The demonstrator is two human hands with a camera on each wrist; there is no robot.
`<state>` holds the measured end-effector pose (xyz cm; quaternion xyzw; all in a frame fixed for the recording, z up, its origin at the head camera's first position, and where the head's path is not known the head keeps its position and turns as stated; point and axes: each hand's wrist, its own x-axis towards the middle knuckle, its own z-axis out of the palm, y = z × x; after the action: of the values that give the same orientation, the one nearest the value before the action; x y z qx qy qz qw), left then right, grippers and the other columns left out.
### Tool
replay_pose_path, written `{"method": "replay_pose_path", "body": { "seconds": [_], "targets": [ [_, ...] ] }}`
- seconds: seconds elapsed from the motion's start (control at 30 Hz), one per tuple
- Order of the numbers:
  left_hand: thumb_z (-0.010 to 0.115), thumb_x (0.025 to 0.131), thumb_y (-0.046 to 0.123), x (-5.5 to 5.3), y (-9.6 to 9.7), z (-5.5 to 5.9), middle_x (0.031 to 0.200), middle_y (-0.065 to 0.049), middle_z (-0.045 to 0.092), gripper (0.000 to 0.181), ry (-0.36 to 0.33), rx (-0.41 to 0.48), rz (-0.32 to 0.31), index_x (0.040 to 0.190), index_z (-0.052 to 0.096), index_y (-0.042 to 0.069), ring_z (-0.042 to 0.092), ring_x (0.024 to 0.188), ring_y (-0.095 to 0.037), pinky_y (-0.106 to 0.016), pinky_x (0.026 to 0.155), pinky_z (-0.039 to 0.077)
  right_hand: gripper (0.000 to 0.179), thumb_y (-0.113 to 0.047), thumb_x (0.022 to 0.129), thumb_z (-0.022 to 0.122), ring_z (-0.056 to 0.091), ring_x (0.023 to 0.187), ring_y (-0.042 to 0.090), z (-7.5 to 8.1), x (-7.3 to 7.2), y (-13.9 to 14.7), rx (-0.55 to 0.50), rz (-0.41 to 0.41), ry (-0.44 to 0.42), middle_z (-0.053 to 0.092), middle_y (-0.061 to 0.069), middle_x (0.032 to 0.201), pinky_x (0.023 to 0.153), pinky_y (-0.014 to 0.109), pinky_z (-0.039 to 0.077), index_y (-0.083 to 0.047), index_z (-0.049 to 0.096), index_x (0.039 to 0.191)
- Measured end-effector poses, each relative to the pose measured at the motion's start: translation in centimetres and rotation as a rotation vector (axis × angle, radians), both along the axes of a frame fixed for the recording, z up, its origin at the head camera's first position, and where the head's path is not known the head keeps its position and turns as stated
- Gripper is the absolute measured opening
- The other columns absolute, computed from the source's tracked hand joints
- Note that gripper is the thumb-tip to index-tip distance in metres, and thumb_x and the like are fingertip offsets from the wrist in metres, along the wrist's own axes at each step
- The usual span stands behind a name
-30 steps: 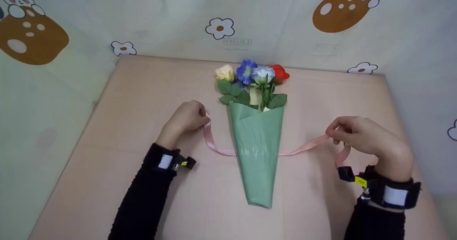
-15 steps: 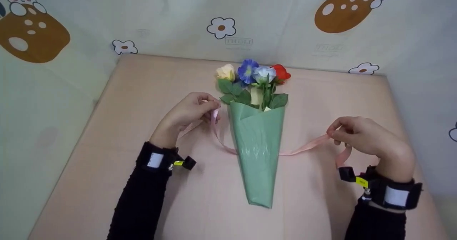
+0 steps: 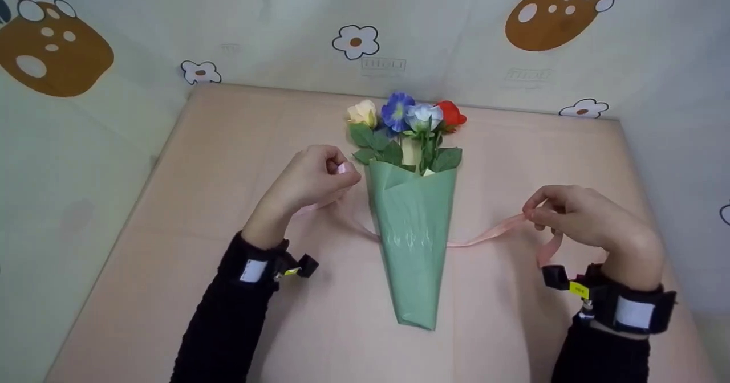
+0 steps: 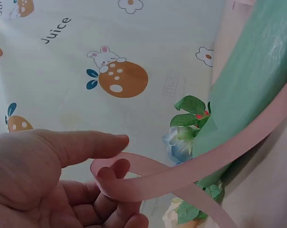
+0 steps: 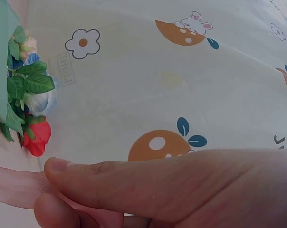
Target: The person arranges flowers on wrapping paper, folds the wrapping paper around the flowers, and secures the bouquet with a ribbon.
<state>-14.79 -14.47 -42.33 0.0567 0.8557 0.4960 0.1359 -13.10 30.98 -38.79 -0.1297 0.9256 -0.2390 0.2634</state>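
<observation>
A bouquet (image 3: 413, 240) wrapped in green paper lies on the table with its blooms toward the back wall. Under its middle runs a pink ribbon (image 3: 485, 237), coming out on both sides. Left of the wrap, my left hand (image 3: 311, 178) holds one part of the ribbon. The left wrist view shows this ribbon (image 4: 219, 159) looped around curled fingers, with the thumb (image 4: 98, 145) held apart from them. On the other side, my right hand (image 3: 587, 218) pinches the ribbon between thumb and fingertips, and its loose end hangs below the hand.
The pink-covered table (image 3: 199, 143) meets a patterned wall sheet (image 3: 274, 35) at the back and sides. Cream, blue, pale blue and red blooms (image 3: 425, 117) stick out of the wrap close to the table's back edge.
My left hand has moved right, closer to the bouquet, and the ribbon now passes round its fingers with a length trailing behind. The right hand has stayed put, pinching the ribbon.
</observation>
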Motion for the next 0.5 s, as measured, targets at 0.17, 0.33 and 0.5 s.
{"method": "replay_pose_path", "body": {
  "seconds": [0.17,0.33,0.5],
  "targets": [
    [0.075,0.103,0.011,-0.5,-0.7,-0.2,0.076,-0.002,0.068,0.015,-0.115,0.344,0.028,0.09,0.067,0.007,0.064,0.069,-0.014,-0.026,0.07,0.055,0.02,-0.023,0.113,0.062,0.065,0.093,0.018,-0.1,-0.1,-0.1,0.001,-0.002,-0.008,0.077,-0.004,0.081,0.081,0.033,0.045,-0.01,0.072,0.125],
    [0.071,0.102,0.0,-0.5,-0.5,0.1,0.09,-0.005,0.074,0.005,-0.087,0.613,0.046,0.1,0.075,0.003,0.071,0.078,-0.015,-0.027,0.073,0.059,0.02,-0.024,0.112,0.062,0.065,0.094,0.018,-0.1,0.0,0.0,0.001,0.003,0.006,0.077,-0.004,0.08,0.082,0.033,0.045,-0.011,0.072,0.124],
    [0.078,0.098,-0.001,0.2,0.4,0.7,0.091,-0.002,0.074,0.008,0.092,0.566,0.142,0.104,0.082,-0.001,0.063,0.081,-0.013,-0.023,0.071,0.051,0.017,-0.021,0.112,0.063,0.064,0.094,0.018,-0.2,0.0,0.1,-0.001,0.0,0.011,0.076,-0.005,0.082,0.08,0.032,0.044,-0.011,0.072,0.122]
  ]
}}
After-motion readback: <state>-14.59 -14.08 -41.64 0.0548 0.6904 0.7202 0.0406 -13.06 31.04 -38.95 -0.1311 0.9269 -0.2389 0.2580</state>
